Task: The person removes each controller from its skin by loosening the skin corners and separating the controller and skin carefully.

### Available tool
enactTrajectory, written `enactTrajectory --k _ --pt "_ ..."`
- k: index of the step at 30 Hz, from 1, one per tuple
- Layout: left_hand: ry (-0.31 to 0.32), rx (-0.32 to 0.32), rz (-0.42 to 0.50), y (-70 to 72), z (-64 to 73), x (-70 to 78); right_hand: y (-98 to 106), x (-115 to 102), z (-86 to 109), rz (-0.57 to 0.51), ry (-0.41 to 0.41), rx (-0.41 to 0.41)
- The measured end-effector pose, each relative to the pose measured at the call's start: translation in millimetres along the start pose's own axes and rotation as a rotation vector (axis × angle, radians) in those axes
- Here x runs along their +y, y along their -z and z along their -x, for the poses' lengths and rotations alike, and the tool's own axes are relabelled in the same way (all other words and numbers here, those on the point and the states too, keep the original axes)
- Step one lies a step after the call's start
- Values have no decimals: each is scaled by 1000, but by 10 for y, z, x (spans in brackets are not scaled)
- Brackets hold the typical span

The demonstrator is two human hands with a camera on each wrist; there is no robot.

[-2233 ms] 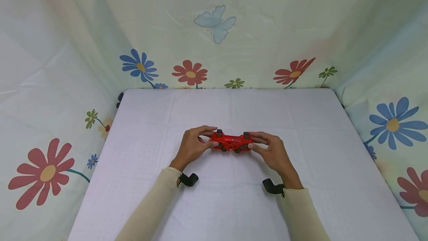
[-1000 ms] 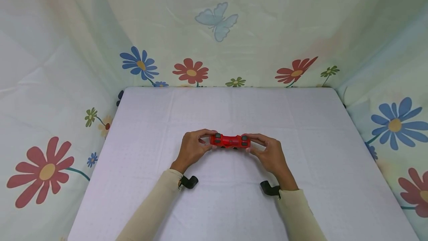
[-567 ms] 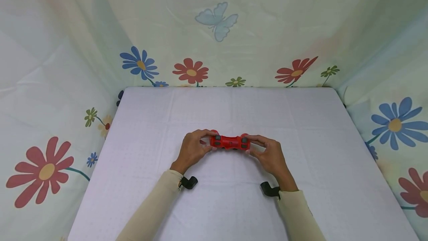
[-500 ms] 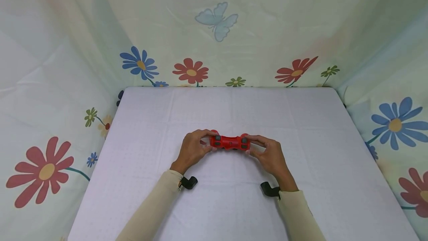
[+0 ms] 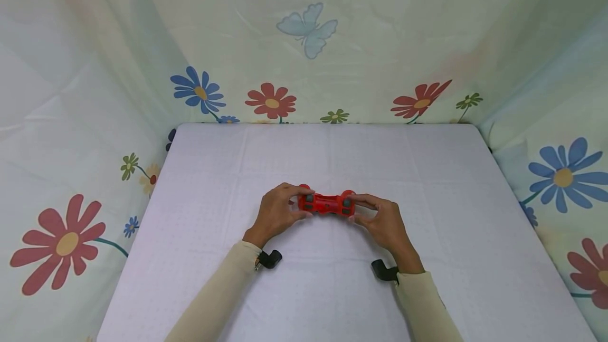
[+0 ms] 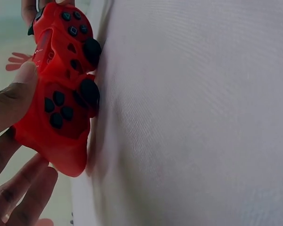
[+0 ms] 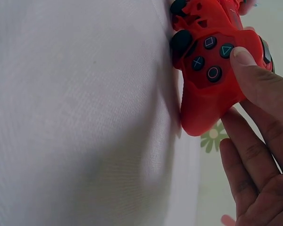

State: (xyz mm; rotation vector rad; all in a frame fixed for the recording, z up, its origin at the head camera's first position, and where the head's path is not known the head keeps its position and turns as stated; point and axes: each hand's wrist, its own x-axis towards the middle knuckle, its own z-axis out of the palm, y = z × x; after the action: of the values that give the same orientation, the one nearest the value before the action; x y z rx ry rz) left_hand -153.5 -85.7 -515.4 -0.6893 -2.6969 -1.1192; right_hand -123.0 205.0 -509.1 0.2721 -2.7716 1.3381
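Between both hands a red game controller (image 5: 328, 204) is held just over the white cloth. Its dark shoulder buttons show in the head view, with the rounded grip ends at the far side. My left hand (image 5: 275, 210) pinches its left end, thumb near and fingers far. At the other end, my right hand (image 5: 387, 223) grips it the same way. In the left wrist view the controller's button face (image 6: 61, 94) tilts down, its black thumbsticks against or close to the cloth. The right wrist view has my right thumb (image 7: 259, 84) beside the triangle button.
A white cloth (image 5: 332, 289) covers the table. Floral curtains (image 5: 361, 57) stand along its back and both sides. Black camera mounts (image 5: 269, 259) sit at the wrists, below beige sleeves (image 5: 214, 294).
The controller has been tipped over: its thumbsticks, earlier visible toward me, are now underneath, and the grip ends show at the far side. My left fingertips have shifted further onto it.
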Motion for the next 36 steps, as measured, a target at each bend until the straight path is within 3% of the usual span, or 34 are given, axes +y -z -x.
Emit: enactTrajectory --k 16,25,32,36 --pt "-33 -93 -85 -8 -49 103 42 -53 32 111 58 -36" --pt "-44 -146 -126 -22 -60 126 132 -113 41 137 63 -98" --pt "-39 -155 -156 -16 -58 156 229 -189 -67 56 142 -131" --pt "-50 -145 -156 -27 -47 159 279 -231 -155 48 174 -194"
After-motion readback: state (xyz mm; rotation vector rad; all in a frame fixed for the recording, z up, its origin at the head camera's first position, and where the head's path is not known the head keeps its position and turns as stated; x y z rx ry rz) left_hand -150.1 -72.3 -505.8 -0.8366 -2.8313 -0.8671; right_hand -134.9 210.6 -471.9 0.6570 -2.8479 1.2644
